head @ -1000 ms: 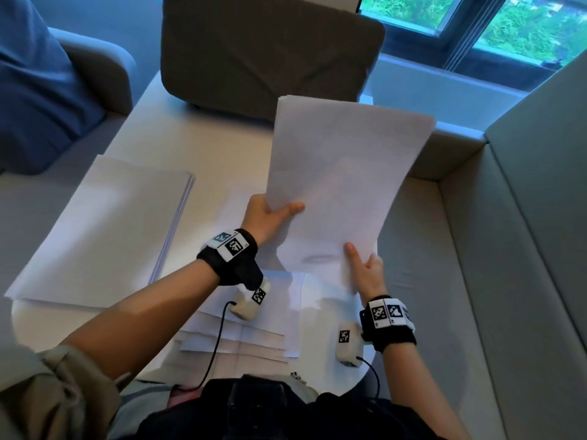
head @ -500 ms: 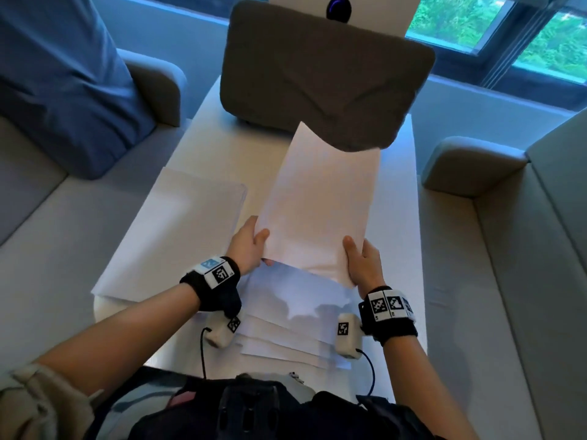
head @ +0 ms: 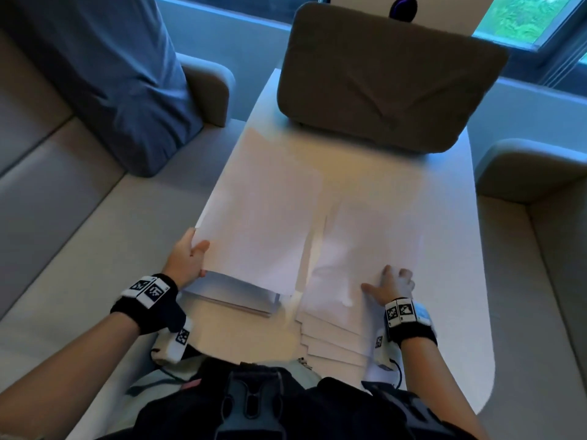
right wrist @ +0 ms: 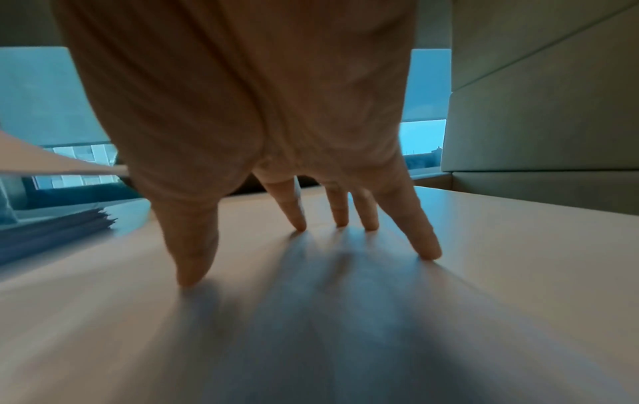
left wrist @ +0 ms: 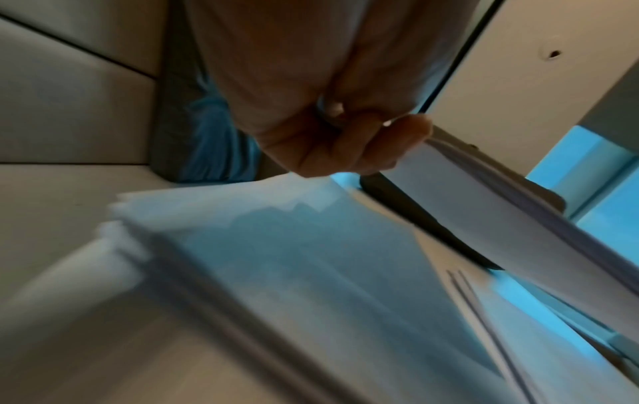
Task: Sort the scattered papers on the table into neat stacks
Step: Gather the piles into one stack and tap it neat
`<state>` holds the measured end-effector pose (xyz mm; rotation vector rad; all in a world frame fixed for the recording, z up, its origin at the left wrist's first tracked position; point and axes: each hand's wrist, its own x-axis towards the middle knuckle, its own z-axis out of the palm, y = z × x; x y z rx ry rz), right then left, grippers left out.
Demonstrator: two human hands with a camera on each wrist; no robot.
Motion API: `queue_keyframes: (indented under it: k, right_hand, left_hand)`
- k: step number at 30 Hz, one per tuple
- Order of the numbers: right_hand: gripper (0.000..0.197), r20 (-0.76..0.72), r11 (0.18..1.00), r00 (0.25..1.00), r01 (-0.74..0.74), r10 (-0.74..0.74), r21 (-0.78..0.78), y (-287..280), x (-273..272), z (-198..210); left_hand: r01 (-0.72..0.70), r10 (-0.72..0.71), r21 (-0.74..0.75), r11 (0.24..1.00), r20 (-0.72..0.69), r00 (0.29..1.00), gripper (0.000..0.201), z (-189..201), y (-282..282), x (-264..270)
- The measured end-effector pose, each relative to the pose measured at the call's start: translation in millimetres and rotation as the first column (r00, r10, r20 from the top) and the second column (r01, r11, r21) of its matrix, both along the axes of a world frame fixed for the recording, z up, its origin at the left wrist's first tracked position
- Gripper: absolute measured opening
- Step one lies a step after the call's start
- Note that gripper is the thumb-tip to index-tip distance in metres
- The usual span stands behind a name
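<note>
Left hand (head: 187, 260) pinches a sheet (head: 263, 214) over the neat stack (head: 241, 296); right hand (head: 389, 285) presses spread, straight fingers (right wrist: 420, 232) on the loose papers (head: 349, 338).

The sheet's long axis runs away from the person across the surface (head: 451, 249). The left wrist view shows it lifted clear of the stack; the head view hides that gap.
</note>
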<state>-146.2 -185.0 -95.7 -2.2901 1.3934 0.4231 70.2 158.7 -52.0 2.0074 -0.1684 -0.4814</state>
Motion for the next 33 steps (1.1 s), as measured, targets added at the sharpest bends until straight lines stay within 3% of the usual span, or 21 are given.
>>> queue_keyframes:
  k: [5, 15, 18, 20, 22, 25, 27, 30, 33]
  right_hand:
    - [0.077, -0.052, 1.000, 0.999, 0.006, -0.007, -0.006, 3.9, 8.5, -0.9]
    - [0.070, -0.100, 1.000, 0.995, 0.008, -0.008, -0.002, 9.0, 12.7, 11.5]
    - [0.058, -0.150, 0.998, 0.989, -0.009, 0.001, -0.055, 18.5, 18.7, 19.3]
    - [0.046, -0.066, 0.994, 0.997, -0.049, 0.043, -0.096, 29.8, 28.8, 25.6]
    - [0.037, 0.118, 0.995, 0.988, -0.101, 0.103, -0.021, 44.1, 42.6, 29.7]
    - [0.023, 0.283, 0.953, 0.945, -0.224, 0.162, 0.204, 74.5, 64.0, 33.0]
    - [0.020, 0.307, 0.900, 0.937, -0.273, 0.168, 0.339, 96.2, 77.3, 33.7]
    - [0.030, 0.268, 0.806, 0.954, -0.263, 0.134, 0.530, 124.0, 91.6, 33.3]
    - [0.042, 0.182, 0.797, 0.934, -0.357, 0.307, 0.487, 138.0, 102.1, 29.4]
  left_hand:
    - [-0.005, 0.006, 0.059, 0.998, -0.026, 1.000, 0.006, -21.3, 31.2, 1.6]
    - [0.002, 0.006, 0.143, 0.990, -0.054, 0.999, 0.017, -46.2, 47.7, -0.1]
    - [0.001, 0.007, 0.184, 0.983, -0.045, 0.999, 0.017, -45.8, 46.8, -3.6]
    - [0.019, -0.016, 0.243, 0.970, -0.013, 1.000, 0.024, -44.0, 47.7, -2.7]
    - [0.028, -0.063, 0.392, 0.920, 0.076, 0.995, 0.035, -42.4, 49.6, 0.2]
    - [0.001, -0.092, 0.475, 0.880, 0.168, 0.982, 0.040, -36.8, 47.8, 3.2]
    - [0.014, -0.129, 0.514, 0.858, 0.188, 0.974, 0.041, -35.6, 48.7, 5.8]
    - [0.050, -0.181, 0.582, 0.812, 0.170, 0.969, 0.042, -39.2, 56.0, 9.7]
    - [0.035, -0.181, 0.592, 0.805, 0.190, 0.965, 0.038, -40.0, 59.7, 11.9]
